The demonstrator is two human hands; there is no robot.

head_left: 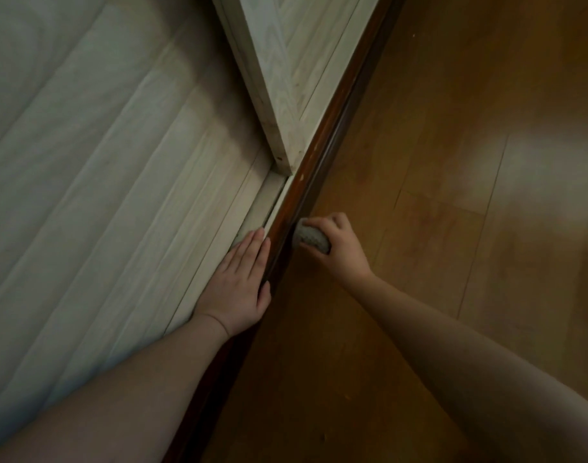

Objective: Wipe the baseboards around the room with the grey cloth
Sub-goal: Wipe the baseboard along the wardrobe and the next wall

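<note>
A dark brown baseboard [322, 152] runs diagonally from the top right down to the bottom middle, between a pale wood-grain wall and the floor. My right hand [339, 248] grips a bunched grey cloth [312, 238] and holds it against the face of the baseboard. My left hand [241, 282] lies flat with straight fingers on the pale ledge at the top of the baseboard, just left of the cloth. Both forearms reach in from the bottom of the view.
A pale wood-grain wall panel [85, 182] fills the left. A projecting pale panel or door edge [292, 78] stands beyond my hands, ending at a corner by the baseboard. Orange-brown wood flooring [469, 212] spreads to the right.
</note>
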